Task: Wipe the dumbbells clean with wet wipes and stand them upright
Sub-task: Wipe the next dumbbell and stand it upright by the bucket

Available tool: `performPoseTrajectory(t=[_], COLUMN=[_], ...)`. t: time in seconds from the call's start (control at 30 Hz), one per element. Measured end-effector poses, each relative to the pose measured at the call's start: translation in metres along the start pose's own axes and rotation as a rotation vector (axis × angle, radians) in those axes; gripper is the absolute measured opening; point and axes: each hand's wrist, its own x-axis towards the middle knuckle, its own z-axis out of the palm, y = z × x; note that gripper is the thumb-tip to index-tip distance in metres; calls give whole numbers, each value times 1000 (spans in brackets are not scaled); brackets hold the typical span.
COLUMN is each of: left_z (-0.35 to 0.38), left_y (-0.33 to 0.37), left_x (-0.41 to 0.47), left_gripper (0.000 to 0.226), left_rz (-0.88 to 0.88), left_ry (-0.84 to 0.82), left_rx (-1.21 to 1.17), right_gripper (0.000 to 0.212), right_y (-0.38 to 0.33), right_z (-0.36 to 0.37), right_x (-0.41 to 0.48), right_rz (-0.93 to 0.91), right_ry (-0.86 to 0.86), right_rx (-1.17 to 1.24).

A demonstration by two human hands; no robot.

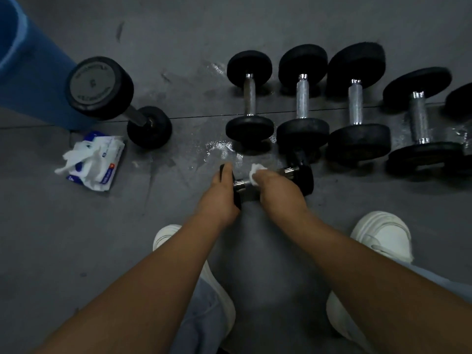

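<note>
Floor, low light, detail poor.

My left hand [219, 192] grips the left head of the small dumbbell [305, 178]. That head is almost wholly hidden under my palm, and of my left fingers [225, 171] only one tip shows over its rim; the rest curl out of sight.

My right hand [277, 190] is closed around a bunched wet wipe [255, 172], pressing it to the chrome handle. Its fingers are tucked under the hand and I cannot see them. The small dumbbell lies crosswise on the floor [76, 238], just in front of my shoes [383, 233].

Beyond it, four dumbbells [302, 98] lie side by side, handles pointing away from me. A fifth dumbbell [459, 100] is cut off by the right edge.

Wet sheen [219, 146] lies on the floor near the row.

On the left, a larger dumbbell [99, 88] stands on end; the lettering on its top face is unreadable. Near it is an open wipes pack [94, 162] with sheets spilling out. A blue object [30, 72] in the top-left corner is cropped, and I cannot tell what it is.
</note>
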Motion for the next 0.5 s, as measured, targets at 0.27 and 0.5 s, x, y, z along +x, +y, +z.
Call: performPoseTrajectory(t=[0.27, 0.5], left_z=[-11, -5], left_y=[1, 1], left_x=[8, 3], left_gripper=[109, 105], left_rz=[14, 20], left_ry=[-46, -18], left_rx=[-1, -4], right_gripper=[25, 48], right_y=[-11, -5], right_z=[-3, 1], right_x=[-6, -9], right_rz=[32, -119], right_ry=[-4, -65], right_rx=[18, -203])
